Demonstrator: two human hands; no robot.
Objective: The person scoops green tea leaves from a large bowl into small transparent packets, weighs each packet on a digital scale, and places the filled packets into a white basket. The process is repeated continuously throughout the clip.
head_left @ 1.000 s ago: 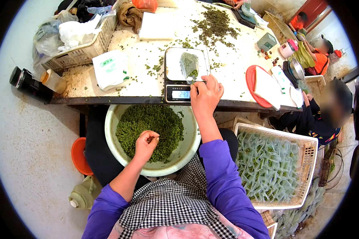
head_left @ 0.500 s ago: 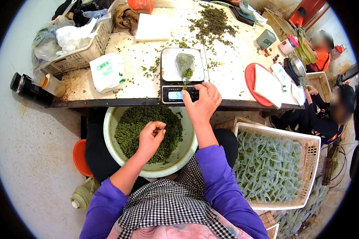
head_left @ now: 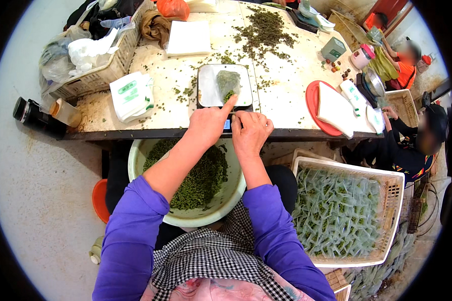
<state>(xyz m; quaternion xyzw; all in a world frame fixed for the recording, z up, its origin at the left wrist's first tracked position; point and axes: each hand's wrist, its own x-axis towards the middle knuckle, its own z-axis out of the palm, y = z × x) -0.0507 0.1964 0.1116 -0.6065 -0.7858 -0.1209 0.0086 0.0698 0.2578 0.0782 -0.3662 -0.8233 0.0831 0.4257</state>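
Note:
A clear plastic bag [head_left: 228, 83] partly filled with small green berries lies on the white pan of a digital scale [head_left: 206, 93] at the table's front edge. My left hand [head_left: 210, 123] reaches across the scale's front, its index finger stretched to the bag's mouth and the other fingers curled; whatever they hold is hidden. Beside it, my right hand [head_left: 251, 131] is closed, thumb and fingertips pinched at the bag's near end. Both hands cover most of the scale's lit display. Below my forearms, a pale green basin [head_left: 231, 193] holds a heap of the green berries [head_left: 201, 175].
A white crate [head_left: 399, 200] of filled bags stands at right. On the table are stacked plastic bags [head_left: 132, 98], white sheets [head_left: 188, 37], a red tray [head_left: 314, 108] and dark dried berries [head_left: 266, 30]. A black flask [head_left: 40, 118] stands left. Two people [head_left: 417, 135] work at right.
My left hand has moved up and right from over the basin to the bag's mouth, index finger extended. My right hand has shifted slightly down. The view has shifted a little.

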